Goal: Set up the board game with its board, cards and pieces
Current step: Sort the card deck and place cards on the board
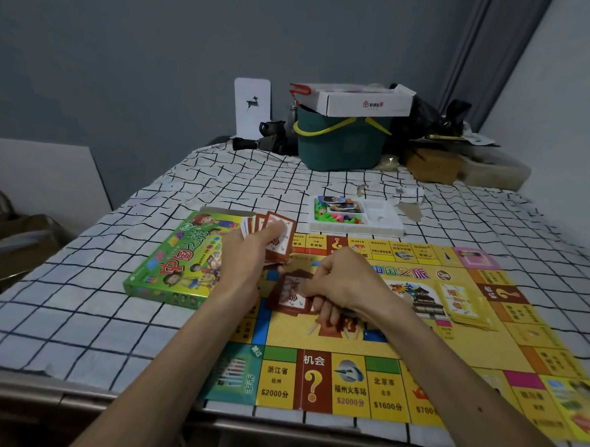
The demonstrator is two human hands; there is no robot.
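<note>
Left hand (251,255), right hand (341,284) grip cards (281,238) over board (349,342); box (175,268), tray (354,230) nearby.

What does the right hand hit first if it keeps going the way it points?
Past the card stack it pinches, probably the left hand holding a fan of cards. Heights are unclear; passing below, the right hand would reach the green game box.

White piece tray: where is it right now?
Head view: the white piece tray sits on the checked cloth just beyond the far edge of the game board, right of the green game box and nearer than the dark green basket.
</note>
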